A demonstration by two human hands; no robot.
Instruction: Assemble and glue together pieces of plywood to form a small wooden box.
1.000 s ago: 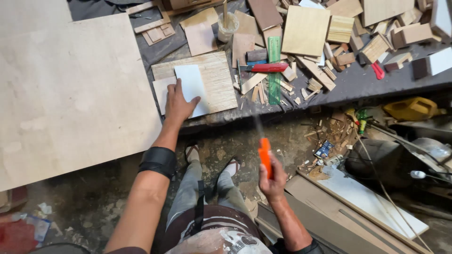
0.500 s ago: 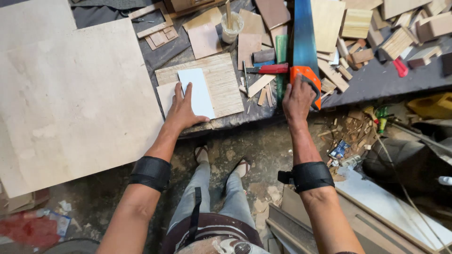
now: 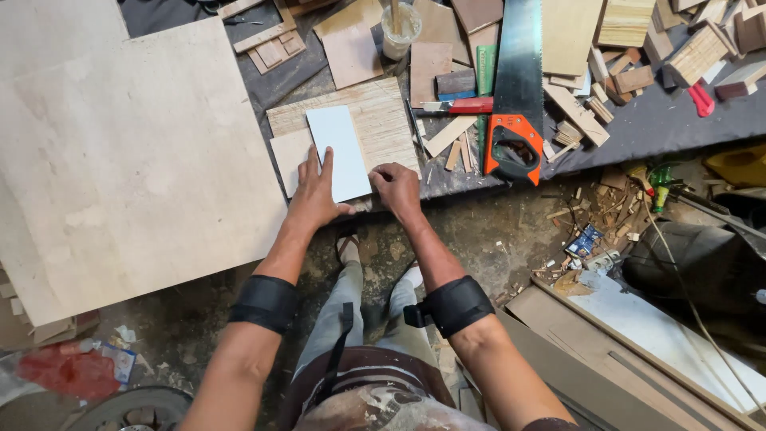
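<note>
Hands are laid on the white sheet (image 3: 338, 153): left hand (image 3: 315, 190) pressed flat and open, right hand (image 3: 396, 187) curled at its near edge, saw (image 3: 517, 88) set down at right, nothing cut yet.

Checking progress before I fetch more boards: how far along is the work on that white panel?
Done: the handsaw lies on the bench, in neither hand. In hand: left hand presses the white panel onto the plywood piece; right hand touches its lower corner. Left: no cut shows in either.

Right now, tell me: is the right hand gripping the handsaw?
No, the right hand rests at the white panel, while the handsaw lies apart on the bench.
</note>
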